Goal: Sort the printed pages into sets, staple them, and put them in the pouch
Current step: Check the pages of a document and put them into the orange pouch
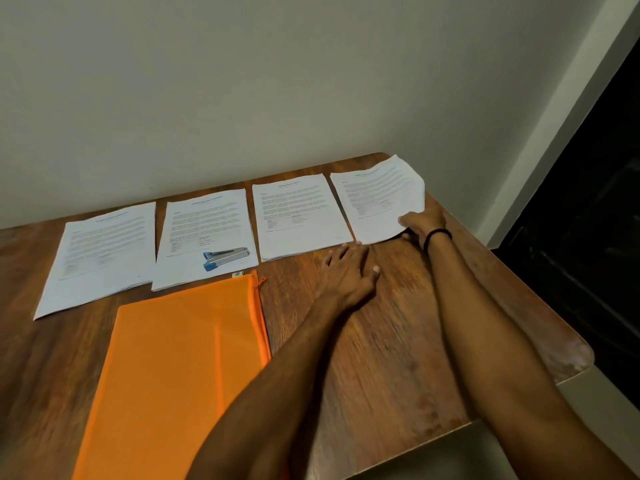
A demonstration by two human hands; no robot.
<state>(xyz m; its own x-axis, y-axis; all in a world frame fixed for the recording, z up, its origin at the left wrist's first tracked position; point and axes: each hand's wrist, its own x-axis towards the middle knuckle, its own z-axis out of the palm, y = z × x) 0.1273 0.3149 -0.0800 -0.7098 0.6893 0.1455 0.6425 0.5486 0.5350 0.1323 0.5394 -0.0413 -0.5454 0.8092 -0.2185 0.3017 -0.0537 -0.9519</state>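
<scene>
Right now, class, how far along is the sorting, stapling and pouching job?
Done: the pages lie in four stacks by the wall. In hand: the right hand grips the rightmost stack at its raised near corner; the left hand rests open on the table. Left: the stapler lies on the second stack and the orange pouch lies flat, so stapling and pouching seemingly remain.

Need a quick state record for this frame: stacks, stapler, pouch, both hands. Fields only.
row by wall: leftmost stack, second stack, third stack, rightmost stack
stapler: lying on second stack, near edge
pouch: orange, flat on table, in front of second stack
left hand: flat on table by third stack's near corner
right hand: pinches rightmost stack's near right corner, right edge lifted
</scene>
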